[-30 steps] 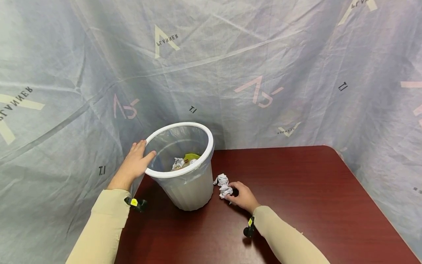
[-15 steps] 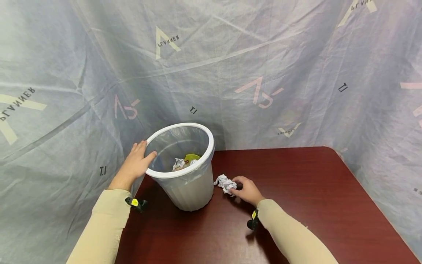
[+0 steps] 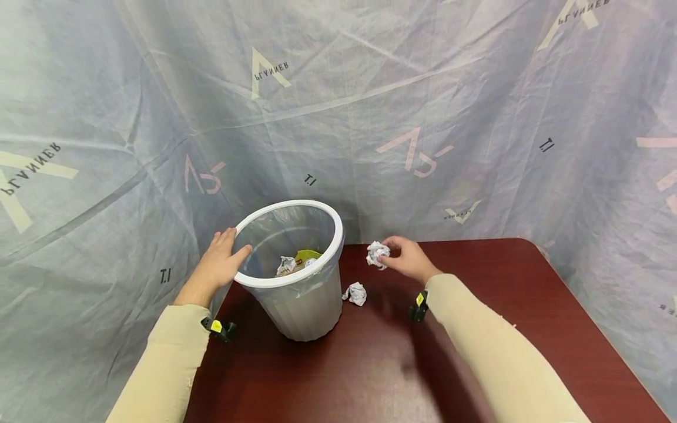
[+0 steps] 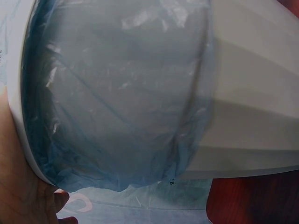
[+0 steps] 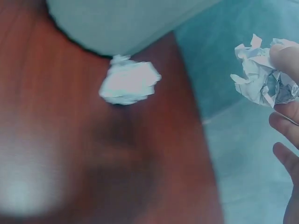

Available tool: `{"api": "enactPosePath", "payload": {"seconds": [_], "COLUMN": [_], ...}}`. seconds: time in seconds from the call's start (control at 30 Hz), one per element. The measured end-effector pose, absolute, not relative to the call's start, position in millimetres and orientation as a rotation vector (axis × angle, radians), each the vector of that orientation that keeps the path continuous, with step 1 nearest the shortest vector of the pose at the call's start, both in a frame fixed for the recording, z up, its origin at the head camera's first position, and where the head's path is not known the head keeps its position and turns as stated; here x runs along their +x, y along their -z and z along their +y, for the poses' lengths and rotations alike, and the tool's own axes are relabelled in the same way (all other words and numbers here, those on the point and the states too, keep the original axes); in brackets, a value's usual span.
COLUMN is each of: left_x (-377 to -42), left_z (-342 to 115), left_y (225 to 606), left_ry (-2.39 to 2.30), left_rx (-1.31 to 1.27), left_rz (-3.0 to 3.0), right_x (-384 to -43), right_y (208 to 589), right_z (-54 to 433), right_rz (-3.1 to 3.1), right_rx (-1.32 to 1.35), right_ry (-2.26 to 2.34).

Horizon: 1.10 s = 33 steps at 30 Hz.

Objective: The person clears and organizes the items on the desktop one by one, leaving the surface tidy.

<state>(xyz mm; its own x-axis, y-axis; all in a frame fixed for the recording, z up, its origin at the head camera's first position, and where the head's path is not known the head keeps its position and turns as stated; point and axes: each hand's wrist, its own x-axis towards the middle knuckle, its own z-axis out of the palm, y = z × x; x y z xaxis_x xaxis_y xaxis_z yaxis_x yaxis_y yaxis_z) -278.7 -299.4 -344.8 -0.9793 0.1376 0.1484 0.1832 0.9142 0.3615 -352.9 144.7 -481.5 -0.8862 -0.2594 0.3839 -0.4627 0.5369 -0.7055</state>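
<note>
In the head view, my right hand (image 3: 409, 257) pinches a crumpled white paper ball (image 3: 378, 254) above the table, to the right of the trash bin. The right wrist view shows this paper ball (image 5: 259, 74) between thumb and fingers. A second paper ball (image 3: 357, 294) lies on the table against the bin's base. My left hand (image 3: 214, 267) grips the left side of the bin's white rim (image 3: 288, 281), its thumb over the opening and fingers outside. The grey trash bin (image 3: 309, 311) has a clear bluish liner (image 4: 126, 93). Inside are crumpled paper (image 3: 286, 265) and something yellow-green (image 3: 307, 255).
A dark red wooden table (image 3: 476, 305) with a rounded far right corner bears the bin. Grey printed fabric (image 3: 338, 88) hangs behind and on both sides. Cameras are strapped at both wrists, such as the right wrist camera (image 3: 419, 306).
My right hand has lifted one paper ball off the table, up and away from me, leaving the other beside the bin. The left hand stays on the rim.
</note>
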Motion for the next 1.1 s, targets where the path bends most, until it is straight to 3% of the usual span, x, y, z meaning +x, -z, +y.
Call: {"api": "enactPosePath", "payload": {"seconds": [0.57, 1.1], "left_x": [-285, -284], "left_z": [-302, -303], "left_y": [349, 351], "left_ry": [0.542, 0.546], "left_rx": [-0.239, -0.244], "left_rz": [-2.944, -2.936], "right_x": [-360, -341], "right_y": [354, 317], "right_z": [125, 49], "right_rz": [-2.43, -2.476], "right_rx": [0.487, 0.639], "right_ry": [-1.423, -1.428]}}
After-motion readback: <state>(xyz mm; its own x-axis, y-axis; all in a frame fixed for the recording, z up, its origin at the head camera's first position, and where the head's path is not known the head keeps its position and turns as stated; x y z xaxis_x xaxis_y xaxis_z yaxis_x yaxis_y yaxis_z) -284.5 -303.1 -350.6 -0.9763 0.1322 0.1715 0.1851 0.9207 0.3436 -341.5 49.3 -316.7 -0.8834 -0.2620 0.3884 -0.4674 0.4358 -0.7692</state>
